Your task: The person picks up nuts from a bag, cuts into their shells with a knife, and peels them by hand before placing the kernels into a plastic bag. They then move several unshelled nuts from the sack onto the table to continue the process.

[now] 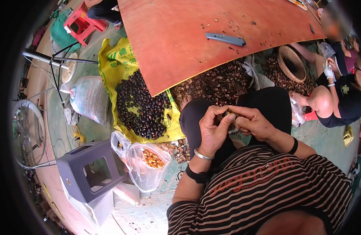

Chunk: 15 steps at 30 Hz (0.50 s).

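My left hand [212, 132] and my right hand [255, 123] meet above my lap, thumbs and fingers pinched together on a small chestnut [227, 114]. Most of the chestnut is hidden by the fingers; a dark and yellowish bit shows. To the left, many dark unpeeled chestnuts [140, 102] lie on a yellow sack [109, 74]. Peeled yellow chestnuts [153, 158] fill part of a clear plastic bag [143, 178] beside my left forearm. A heap of brown shells [217, 81] covers the floor beyond my knees.
A red-orange board [168, 43] spans the space ahead, with a grey utility knife [226, 39] on it. At left stand a grey stool [84, 168] and a filled white sack [88, 98]. A woven basket [283, 58] and a gloved person [343, 92] are at right.
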Available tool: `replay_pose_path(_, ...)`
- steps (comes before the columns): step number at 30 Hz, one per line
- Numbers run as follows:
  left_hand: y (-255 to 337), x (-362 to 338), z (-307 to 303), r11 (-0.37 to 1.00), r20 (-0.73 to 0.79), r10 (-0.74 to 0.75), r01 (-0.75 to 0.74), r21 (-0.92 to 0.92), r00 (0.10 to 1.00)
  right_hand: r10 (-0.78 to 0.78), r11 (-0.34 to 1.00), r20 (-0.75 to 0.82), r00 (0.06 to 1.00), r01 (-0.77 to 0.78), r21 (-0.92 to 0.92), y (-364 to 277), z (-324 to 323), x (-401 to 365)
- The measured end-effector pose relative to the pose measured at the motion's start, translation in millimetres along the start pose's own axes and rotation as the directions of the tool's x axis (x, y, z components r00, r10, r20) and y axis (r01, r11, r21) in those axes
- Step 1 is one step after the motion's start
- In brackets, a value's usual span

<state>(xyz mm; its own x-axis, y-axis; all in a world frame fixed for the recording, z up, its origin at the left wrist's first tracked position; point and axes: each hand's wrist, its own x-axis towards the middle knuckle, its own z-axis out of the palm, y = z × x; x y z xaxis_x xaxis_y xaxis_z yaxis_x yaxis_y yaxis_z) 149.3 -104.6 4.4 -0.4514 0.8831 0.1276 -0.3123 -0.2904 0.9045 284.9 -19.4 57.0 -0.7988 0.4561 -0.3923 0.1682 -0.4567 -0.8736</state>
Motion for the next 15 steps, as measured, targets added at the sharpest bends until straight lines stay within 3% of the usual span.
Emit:
replay_pose_path(3, 3, 0, 2, 1.0, 0.003, -0.008, 0.008, 0.006, 1.0, 0.007, 0.998, -0.009, 1.0, -0.006, 0.061, 3, 0, 0)
replay_pose_path(5, 4, 2, 4, 0.991, 0.003, -0.007, 0.006, 0.131, 1.0, -0.001, 0.996, -0.025, 1.0, 0.004, 0.094, 3, 2, 2)
replay_pose_path(7, 10, 0, 6, 0.987, 0.065, -0.045, 0.034, 0.154, 0.997, 0.07, 0.992, -0.225, 0.972, -0.092, -0.089, 3, 0, 7)
replay_pose_path(8, 13, -3, 8, 0.982, 0.127, -0.085, 0.061, 0.178, 0.988, 0.163, 0.987, -0.291, 0.943, -0.159, 0.037, 13, -14, 14)
replay_pose_path(10, 14, -4, 15, 0.985, 0.176, -0.061, 0.031, 0.168, 0.982, 0.135, 0.986, -0.299, 0.945, -0.099, 0.132, 19, -33, 16)
replay_pose_path(12, 24, -4, 18, 0.944, 0.025, -0.225, 0.224, -0.242, 0.974, 0.063, 0.994, -0.261, 0.963, -0.036, 0.107, 2, -30, 10)
replay_pose_path(15, 19, -4, 8, 0.956, 0.036, -0.139, 0.143, -0.257, 0.99, -0.081, 0.997, -0.09, 0.993, 0.081, 0.003, -24, -11, -11)
